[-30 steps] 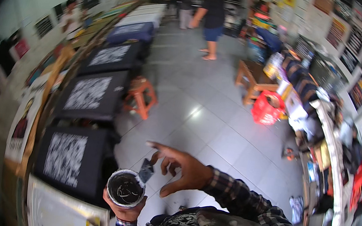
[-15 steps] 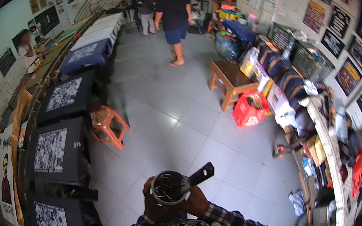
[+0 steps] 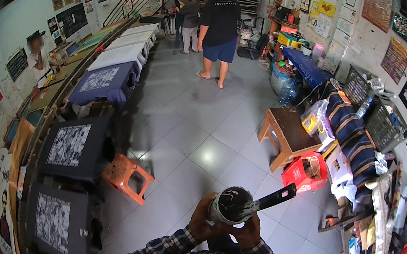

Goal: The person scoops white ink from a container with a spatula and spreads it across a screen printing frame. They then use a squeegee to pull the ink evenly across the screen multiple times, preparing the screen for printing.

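Observation:
Between my two hands, in front of my body, is a round pot [image 3: 235, 203] smeared with pale grey, its inside dark and streaked. A long black handle [image 3: 279, 196] with a hole near its end sticks out past the rim to the upper right. Whether it belongs to the pot or to a tool standing in it I cannot tell. My left hand [image 3: 204, 214] wraps round the pot's left side. The right hand [image 3: 249, 234] is closed against its lower right side, below the handle. Fingers under the pot are partly hidden.
Printed dark shirts [image 3: 68, 144] lie on a long row of boards at left, beside an orange stool [image 3: 128, 174]. At right stand a brown wooden table [image 3: 293, 131], a red bag [image 3: 305, 174] and cluttered shelving. A person [image 3: 219, 31] is ahead on the tiled floor; others are farther off.
The view has shifted, so the room sits lower and farther right. The pot stays in both hands. The person in dark clothes ahead has changed stance and now has both feet on the floor.

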Demonstrator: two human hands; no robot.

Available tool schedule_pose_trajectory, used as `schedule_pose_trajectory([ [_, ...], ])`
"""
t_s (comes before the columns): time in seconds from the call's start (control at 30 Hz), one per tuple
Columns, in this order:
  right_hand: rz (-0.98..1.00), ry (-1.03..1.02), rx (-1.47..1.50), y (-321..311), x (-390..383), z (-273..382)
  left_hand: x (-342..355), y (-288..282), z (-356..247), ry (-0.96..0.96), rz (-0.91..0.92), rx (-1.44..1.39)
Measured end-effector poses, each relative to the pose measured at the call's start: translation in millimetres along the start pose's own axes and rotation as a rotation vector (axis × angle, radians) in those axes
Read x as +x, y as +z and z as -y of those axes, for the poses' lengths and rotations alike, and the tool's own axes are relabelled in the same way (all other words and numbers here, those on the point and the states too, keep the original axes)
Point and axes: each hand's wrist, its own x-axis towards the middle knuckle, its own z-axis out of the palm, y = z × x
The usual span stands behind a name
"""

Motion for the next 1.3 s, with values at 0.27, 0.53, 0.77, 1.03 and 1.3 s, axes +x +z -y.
schedule_pose_trajectory([
  [0.27,0.232,0.13,-0.124,-58,300,-70,262,-15,144,-0.094,-0.039,-0.165],
  [0.53,0.283,0.158,0.115,-87,589,-132,505,-39,292,0.029,-0.077,0.032],
  [0.77,0.079,0.223,0.101,-148,840,-201,725,-42,478,0.11,0.038,0.062],
  [1.03,-0.313,0.044,-0.146,-284,1079,-249,992,-8,674,0.005,0.273,0.22],
  [1.3,-0.684,0.11,-0.036,-437,1311,-341,1027,-92,1034,-1.069,0.369,0.511],
])
